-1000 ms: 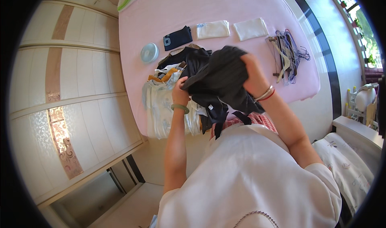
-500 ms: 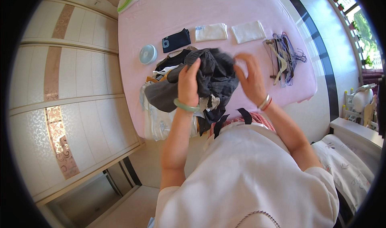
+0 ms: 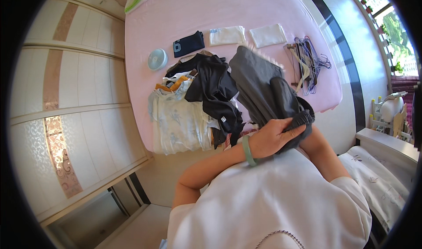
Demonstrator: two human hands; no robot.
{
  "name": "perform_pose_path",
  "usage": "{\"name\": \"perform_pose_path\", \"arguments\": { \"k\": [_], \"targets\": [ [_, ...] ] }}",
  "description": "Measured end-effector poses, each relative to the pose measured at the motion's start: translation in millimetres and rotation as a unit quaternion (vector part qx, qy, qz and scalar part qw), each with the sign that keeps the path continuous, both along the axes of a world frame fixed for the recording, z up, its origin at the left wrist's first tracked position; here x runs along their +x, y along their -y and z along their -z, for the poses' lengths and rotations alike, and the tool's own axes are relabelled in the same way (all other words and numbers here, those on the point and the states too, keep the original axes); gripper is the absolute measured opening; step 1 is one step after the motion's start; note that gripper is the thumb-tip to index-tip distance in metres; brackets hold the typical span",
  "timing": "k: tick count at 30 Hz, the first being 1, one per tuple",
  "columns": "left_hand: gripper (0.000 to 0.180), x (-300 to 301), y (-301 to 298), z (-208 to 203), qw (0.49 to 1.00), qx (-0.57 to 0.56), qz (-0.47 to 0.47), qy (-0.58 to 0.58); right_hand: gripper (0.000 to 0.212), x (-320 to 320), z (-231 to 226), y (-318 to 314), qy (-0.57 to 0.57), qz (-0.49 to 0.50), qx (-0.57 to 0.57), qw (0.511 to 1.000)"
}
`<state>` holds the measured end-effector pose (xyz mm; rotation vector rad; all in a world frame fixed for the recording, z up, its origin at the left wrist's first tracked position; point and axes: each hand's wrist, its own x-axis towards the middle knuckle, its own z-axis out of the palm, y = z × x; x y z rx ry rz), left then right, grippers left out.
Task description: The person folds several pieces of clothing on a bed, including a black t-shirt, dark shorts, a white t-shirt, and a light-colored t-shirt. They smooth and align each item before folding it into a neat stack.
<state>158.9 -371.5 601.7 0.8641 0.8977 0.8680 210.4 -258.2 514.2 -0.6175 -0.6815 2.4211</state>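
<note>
A pair of dark grey pants [image 3: 259, 84] with a gathered elastic waistband hangs in front of me, its far end blurred by motion. My left hand [image 3: 273, 138], with a green bangle at the wrist, grips the waistband with closed fingers. Behind the band, my right hand [image 3: 310, 139] is mostly covered by the cloth, and its fingers are hidden. To the left of the pants lies a heap with a black garment [image 3: 215, 84] on top and a white patterned shirt [image 3: 180, 119] at the near side.
Three folded garments line the pink bed [image 3: 206, 7]: a navy one [image 3: 189, 45] and two whites [image 3: 227, 36] [image 3: 267, 35]. A small blue fan [image 3: 157, 59] stands left of them. Several hangers [image 3: 310, 66] are bunched at right. A cabinet [image 3: 92, 130] borders the left.
The dark grey pants have moved off the heap toward the right and opened out. Both hands came nearer my body, the left one moving right; the right hand went behind the cloth.
</note>
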Motion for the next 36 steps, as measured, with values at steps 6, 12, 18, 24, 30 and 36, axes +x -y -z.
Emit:
{"name": "perform_pose_path", "arguments": {
  "k": [6, 12, 18, 24, 30, 36],
  "targets": [
    [0.048, -19, -3, -7, 0.906, -0.271, 0.06, 0.319, 0.026, 2, -3, -3, -0.007, -0.08, 0.057, 0.995],
    [0.047, -17, -1, -20, 0.892, -0.279, 0.037, 0.354, 0.028, 7, -3, -1, -0.002, -0.137, 0.079, 0.987],
    [0.058, -119, -37, 24, 0.943, -0.187, -0.185, 0.203, 0.03, 30, 6, 0, 0.024, -0.209, 0.091, 0.973],
    [0.048, -222, -7, 80, 0.914, -0.14, -0.381, -0.006, 0.032, 78, -12, -8, 0.181, -0.162, 0.134, 0.961],
    [0.044, -256, 17, 76, 0.878, -0.069, -0.473, 0.019, 0.031, 131, 21, -34, 0.409, 0.165, 0.254, 0.861],
    [0.046, -211, -16, 15, 0.914, -0.045, -0.388, 0.108, 0.012, 105, 43, -29, 0.486, 0.171, 0.511, 0.688]
  ]
}}
